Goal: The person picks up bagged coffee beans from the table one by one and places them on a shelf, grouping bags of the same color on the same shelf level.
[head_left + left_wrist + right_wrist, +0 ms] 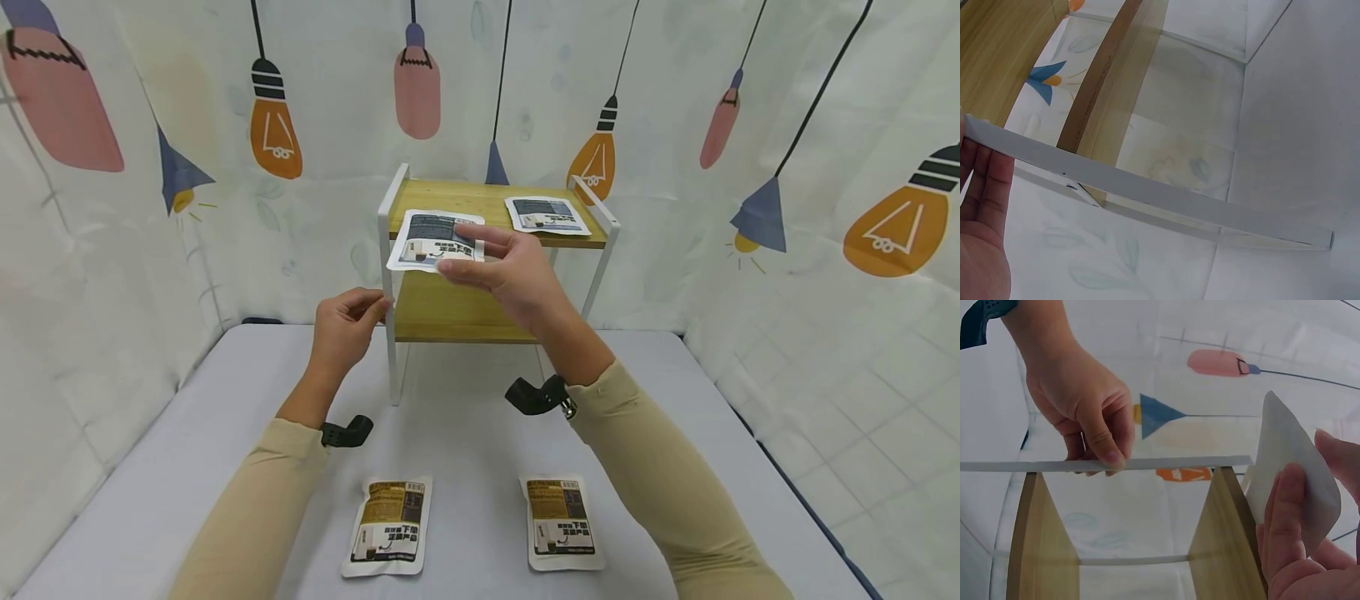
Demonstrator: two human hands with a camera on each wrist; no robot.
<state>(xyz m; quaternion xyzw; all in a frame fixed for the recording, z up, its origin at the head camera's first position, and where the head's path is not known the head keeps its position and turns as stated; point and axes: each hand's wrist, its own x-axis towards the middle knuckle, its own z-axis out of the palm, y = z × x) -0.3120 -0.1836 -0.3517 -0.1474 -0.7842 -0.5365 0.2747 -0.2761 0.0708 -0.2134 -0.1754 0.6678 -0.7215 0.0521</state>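
Observation:
My right hand (pixel 517 275) pinches a flat white pouch (pixel 427 242) with a dark blue label, held over the left part of the shelf's top board. In the right wrist view, the pouch's plain white back (pixel 1294 462) faces the camera, with fingers beneath it. My left hand (pixel 345 325) grips the front left leg (pixel 391 358) of the small two-tier shelf, thumb and fingers around the white metal. The left wrist view shows that leg (pixel 1147 190) with fingers behind it. Another blue-labelled pouch (pixel 547 215) lies on the right of the top board (pixel 465 196).
Two pouches with brown and yellow labels lie on the white table in front, one at left (pixel 388 527) and one at right (pixel 561 523). The shelf's lower board (pixel 457 308) is wooden. A printed curtain (pixel 337 167) hangs behind and around the table.

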